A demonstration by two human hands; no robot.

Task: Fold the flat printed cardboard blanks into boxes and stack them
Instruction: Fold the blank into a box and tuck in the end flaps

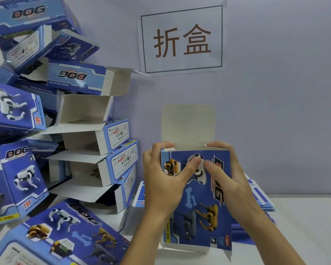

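I hold a blue printed box (201, 205) upright in front of me, its picture side with toy dogs facing me. Its plain white top flap (188, 125) stands straight up. My left hand (164, 178) grips the box's upper left corner, thumb pressed on the front panel and fingers curled over the top edge. My right hand (225, 175) grips the upper right corner the same way, and the two thumbs nearly meet. A pile of flat blanks (256, 199) lies on the table behind the box, mostly hidden by it and my arms.
A tall, leaning stack of folded boxes (88, 131) with open ends fills the left side up to the wall. More boxes (65, 234) lie at the lower left. A paper sign (182, 39) hangs on the wall. White table (304, 226) shows at the right.
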